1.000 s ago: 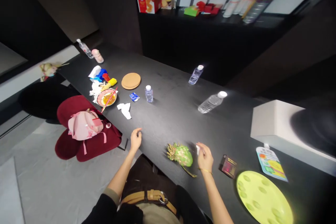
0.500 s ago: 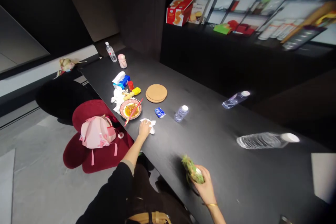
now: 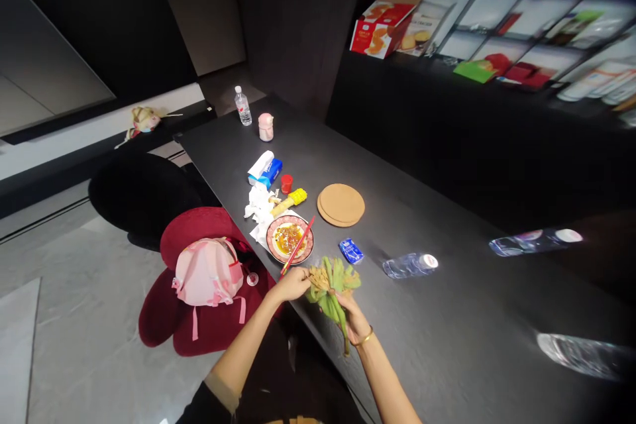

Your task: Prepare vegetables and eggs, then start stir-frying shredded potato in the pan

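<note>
My right hand (image 3: 354, 319) is closed round a bundle of green and yellowish leaves (image 3: 332, 286), which look like corn husks, with a stalk hanging down. At the bundle's left edge, my left hand (image 3: 294, 283) has its fingers closed on the leaves. Just beyond it is a patterned plate (image 3: 271, 252) with brown sauce, and red chopsticks (image 3: 298, 246) lie across its rim. Behind the plate, a partly bared corn cob (image 3: 291, 201) lies beside crumpled tissues (image 3: 258, 204). A small blue packet (image 3: 351, 251) is just past the leaves.
Round cork mats (image 3: 342, 204), a red cup (image 3: 287, 183), a tissue pack (image 3: 265, 170) and a pink jar (image 3: 265, 127) stand farther back on the black table. Bottles (image 3: 410, 265) lie or stand to the right. A pink backpack (image 3: 209, 271) rests on a red chair at left.
My right hand has brought the leafy bundle left and away from me. My left hand has left the white tissue, now out of sight, and grips the leaves. The view has turned.
</note>
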`<action>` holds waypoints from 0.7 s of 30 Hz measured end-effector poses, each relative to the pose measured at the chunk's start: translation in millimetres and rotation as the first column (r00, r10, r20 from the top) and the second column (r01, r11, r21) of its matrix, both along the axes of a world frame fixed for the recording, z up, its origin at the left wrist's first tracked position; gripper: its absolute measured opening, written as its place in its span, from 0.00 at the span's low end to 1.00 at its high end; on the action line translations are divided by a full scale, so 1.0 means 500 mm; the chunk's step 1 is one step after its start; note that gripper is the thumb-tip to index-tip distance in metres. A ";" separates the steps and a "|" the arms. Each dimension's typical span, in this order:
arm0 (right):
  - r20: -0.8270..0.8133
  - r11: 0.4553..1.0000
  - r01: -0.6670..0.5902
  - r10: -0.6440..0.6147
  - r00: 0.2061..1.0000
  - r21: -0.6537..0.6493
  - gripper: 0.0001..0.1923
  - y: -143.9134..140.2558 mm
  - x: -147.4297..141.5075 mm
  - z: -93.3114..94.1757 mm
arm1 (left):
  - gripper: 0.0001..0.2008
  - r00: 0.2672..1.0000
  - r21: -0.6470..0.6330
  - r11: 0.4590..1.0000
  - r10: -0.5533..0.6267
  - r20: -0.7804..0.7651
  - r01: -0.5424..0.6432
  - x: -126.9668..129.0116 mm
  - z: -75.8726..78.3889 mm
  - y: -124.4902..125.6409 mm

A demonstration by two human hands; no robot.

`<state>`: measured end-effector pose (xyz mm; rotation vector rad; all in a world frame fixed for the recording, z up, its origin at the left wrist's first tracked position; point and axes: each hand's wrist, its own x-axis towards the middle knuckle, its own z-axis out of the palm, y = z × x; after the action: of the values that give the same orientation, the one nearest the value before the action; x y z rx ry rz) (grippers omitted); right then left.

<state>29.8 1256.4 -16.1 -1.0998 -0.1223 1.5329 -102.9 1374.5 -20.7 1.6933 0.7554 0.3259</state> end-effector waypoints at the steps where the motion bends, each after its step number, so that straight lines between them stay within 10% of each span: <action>1: -0.017 1.000 0.002 -0.002 1.000 -0.004 0.16 0.013 -0.003 0.003 | 0.12 0.999 0.039 0.999 0.038 -0.015 -0.038 -0.016 0.008 0.016; 7: -0.034 0.998 0.054 -0.055 0.998 -0.039 0.15 0.083 0.014 0.012 | 0.22 0.879 0.395 0.829 0.466 -0.096 -0.397 -0.121 0.008 0.135; 14: 0.041 0.995 0.083 -0.080 0.996 -0.059 0.16 0.180 0.050 0.028 | 0.61 0.752 0.567 0.823 0.363 -0.549 0.017 -0.166 -0.043 0.353; 21: 0.436 0.992 0.092 -0.045 0.899 -0.086 0.27 0.330 -0.035 -0.006 | 0.64 0.784 0.477 0.852 0.140 -0.605 0.215 -0.124 -0.121 0.477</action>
<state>12.4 1421.4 -18.9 -1.5041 -0.3071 1.2205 -164.6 1612.7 -81.0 2.3906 1.1918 -0.0991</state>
